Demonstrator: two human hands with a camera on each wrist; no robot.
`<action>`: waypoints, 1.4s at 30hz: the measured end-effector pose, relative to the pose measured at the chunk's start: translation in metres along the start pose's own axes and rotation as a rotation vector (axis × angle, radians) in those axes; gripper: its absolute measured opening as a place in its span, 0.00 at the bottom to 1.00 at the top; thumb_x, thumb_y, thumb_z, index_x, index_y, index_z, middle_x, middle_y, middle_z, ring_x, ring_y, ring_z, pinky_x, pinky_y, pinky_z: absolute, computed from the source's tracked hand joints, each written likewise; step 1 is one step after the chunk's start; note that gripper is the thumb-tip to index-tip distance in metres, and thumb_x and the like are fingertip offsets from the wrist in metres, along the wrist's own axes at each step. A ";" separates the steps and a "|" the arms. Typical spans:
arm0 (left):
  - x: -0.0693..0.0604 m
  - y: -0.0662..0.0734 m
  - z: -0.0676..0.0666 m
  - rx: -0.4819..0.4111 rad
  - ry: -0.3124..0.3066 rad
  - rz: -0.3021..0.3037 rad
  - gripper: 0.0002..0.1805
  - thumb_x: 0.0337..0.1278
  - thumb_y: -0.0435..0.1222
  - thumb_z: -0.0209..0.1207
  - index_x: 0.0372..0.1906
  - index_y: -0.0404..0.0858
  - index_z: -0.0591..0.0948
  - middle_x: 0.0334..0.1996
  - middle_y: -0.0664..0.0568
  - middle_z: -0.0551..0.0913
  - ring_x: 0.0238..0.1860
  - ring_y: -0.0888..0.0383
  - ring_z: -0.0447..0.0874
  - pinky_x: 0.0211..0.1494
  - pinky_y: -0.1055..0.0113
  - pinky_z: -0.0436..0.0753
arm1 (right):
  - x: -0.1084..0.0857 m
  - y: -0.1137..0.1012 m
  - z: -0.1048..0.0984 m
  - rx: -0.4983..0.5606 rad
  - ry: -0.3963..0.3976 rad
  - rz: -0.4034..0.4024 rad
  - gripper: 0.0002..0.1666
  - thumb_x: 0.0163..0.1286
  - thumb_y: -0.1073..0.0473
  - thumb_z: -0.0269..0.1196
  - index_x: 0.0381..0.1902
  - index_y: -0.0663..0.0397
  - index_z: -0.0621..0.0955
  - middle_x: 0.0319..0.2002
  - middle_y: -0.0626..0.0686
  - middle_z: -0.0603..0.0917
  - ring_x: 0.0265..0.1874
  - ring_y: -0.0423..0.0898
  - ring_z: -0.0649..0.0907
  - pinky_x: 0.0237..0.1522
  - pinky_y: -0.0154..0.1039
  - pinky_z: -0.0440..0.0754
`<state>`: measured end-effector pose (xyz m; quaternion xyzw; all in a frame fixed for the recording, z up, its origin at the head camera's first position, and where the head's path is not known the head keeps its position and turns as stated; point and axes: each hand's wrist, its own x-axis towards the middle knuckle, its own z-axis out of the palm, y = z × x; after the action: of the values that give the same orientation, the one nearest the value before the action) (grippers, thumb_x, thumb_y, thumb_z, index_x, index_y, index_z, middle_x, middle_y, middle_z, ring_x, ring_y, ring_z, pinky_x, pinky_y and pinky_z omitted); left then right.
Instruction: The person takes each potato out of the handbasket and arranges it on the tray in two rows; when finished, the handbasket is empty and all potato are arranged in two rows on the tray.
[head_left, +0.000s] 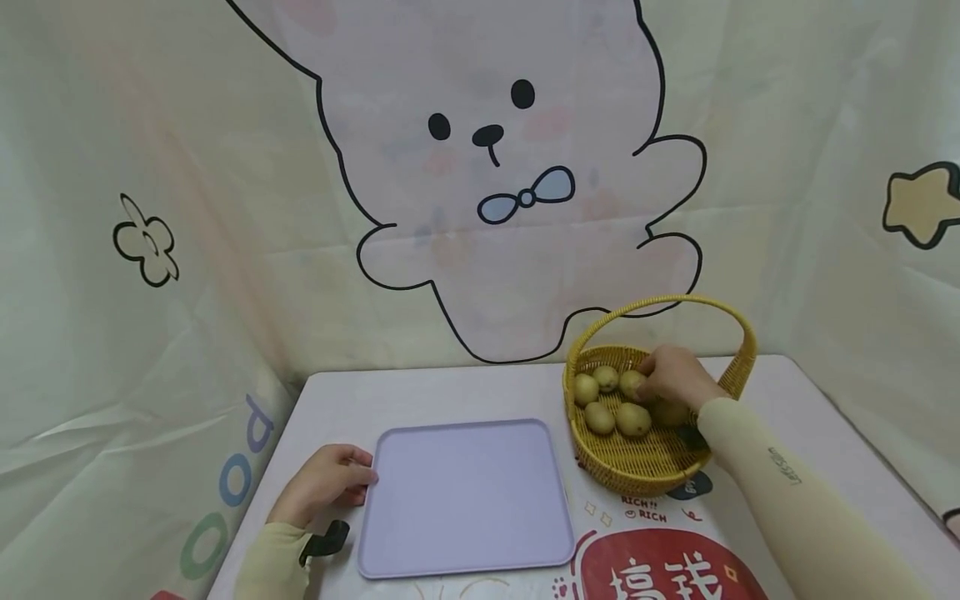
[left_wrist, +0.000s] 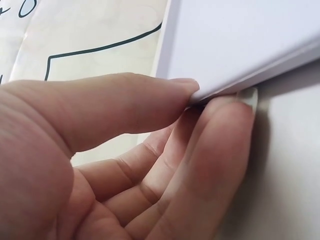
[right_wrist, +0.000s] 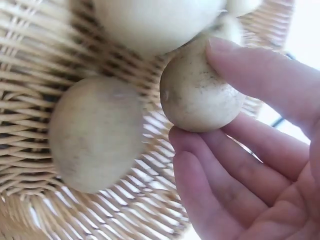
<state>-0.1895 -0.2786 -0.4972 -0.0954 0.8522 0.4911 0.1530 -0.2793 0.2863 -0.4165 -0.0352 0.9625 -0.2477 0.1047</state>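
The right hand [head_left: 678,379] was reaching into a yellow woven basket [head_left: 641,479]. Its fingers [right_wrist: 215,165] and thumb [right_wrist: 265,70] were holding a small round ball of food [right_wrist: 197,92]. It was tan with little dark specks, and I could not tell if it was a potato or a fruit. More round ones [head_left: 633,420] like it sat in the basket, and the tall loop handle [head_left: 663,298] stood up over them.

The left hand [head_left: 330,483] was at the left side of a flat, pale purple tray [head_left: 465,496]. Its thumb [left_wrist: 125,107] was on top and a finger [left_wrist: 220,145] was under, so they pinched the edge. The tray lay on the white tabletop [head_left: 450,396], to the left of the basket and near it.

Both arms had pale yellow sleeves [head_left: 795,500]. By the left wrist there was a black thing [head_left: 326,540]. A red patch with white writing [head_left: 667,567] was in front of the basket. Behind it all hung a cloth [head_left: 487,275] with a big bear in a blue bow tie.
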 end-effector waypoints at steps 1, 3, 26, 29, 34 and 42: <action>0.001 0.000 0.000 -0.007 -0.002 0.002 0.18 0.59 0.33 0.73 0.52 0.30 0.85 0.31 0.47 0.84 0.30 0.55 0.84 0.35 0.64 0.90 | -0.004 -0.002 -0.002 0.009 0.001 0.005 0.25 0.66 0.56 0.75 0.57 0.67 0.88 0.57 0.68 0.88 0.56 0.66 0.86 0.61 0.66 0.84; 0.002 0.000 0.001 -0.015 -0.008 0.005 0.18 0.59 0.33 0.73 0.52 0.30 0.85 0.32 0.47 0.85 0.30 0.55 0.84 0.35 0.64 0.90 | -0.013 -0.008 -0.007 0.025 0.006 0.011 0.30 0.68 0.54 0.75 0.62 0.66 0.86 0.62 0.70 0.86 0.62 0.69 0.83 0.65 0.69 0.81; 0.002 -0.007 -0.002 -0.058 -0.037 0.053 0.22 0.59 0.33 0.73 0.57 0.29 0.84 0.31 0.49 0.86 0.28 0.57 0.85 0.34 0.65 0.90 | -0.109 -0.078 0.038 0.229 0.148 -0.225 0.33 0.65 0.48 0.80 0.65 0.53 0.87 0.59 0.58 0.90 0.53 0.51 0.90 0.48 0.36 0.90; 0.001 -0.003 -0.001 -0.055 -0.025 0.067 0.29 0.58 0.32 0.74 0.65 0.31 0.83 0.33 0.47 0.87 0.28 0.57 0.85 0.34 0.65 0.90 | -0.105 -0.093 0.054 0.286 0.134 -0.290 0.31 0.65 0.53 0.80 0.64 0.55 0.87 0.59 0.59 0.90 0.53 0.50 0.90 0.49 0.37 0.91; -0.001 -0.004 -0.002 -0.049 -0.015 0.080 0.35 0.57 0.30 0.75 0.71 0.32 0.81 0.34 0.47 0.87 0.26 0.58 0.85 0.32 0.66 0.89 | -0.089 -0.120 0.081 0.377 0.070 -0.361 0.31 0.64 0.59 0.80 0.64 0.60 0.87 0.57 0.58 0.90 0.52 0.48 0.90 0.50 0.39 0.92; 0.004 -0.007 -0.001 -0.083 -0.049 0.107 0.35 0.59 0.32 0.74 0.73 0.34 0.80 0.28 0.49 0.85 0.23 0.60 0.84 0.31 0.69 0.87 | -0.053 -0.157 0.123 0.424 0.022 -0.428 0.30 0.61 0.64 0.81 0.61 0.66 0.87 0.55 0.60 0.90 0.51 0.51 0.89 0.52 0.43 0.92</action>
<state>-0.1912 -0.2834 -0.5036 -0.0439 0.8311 0.5355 0.1435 -0.1978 0.0981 -0.4361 -0.2121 0.8611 -0.4600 0.0445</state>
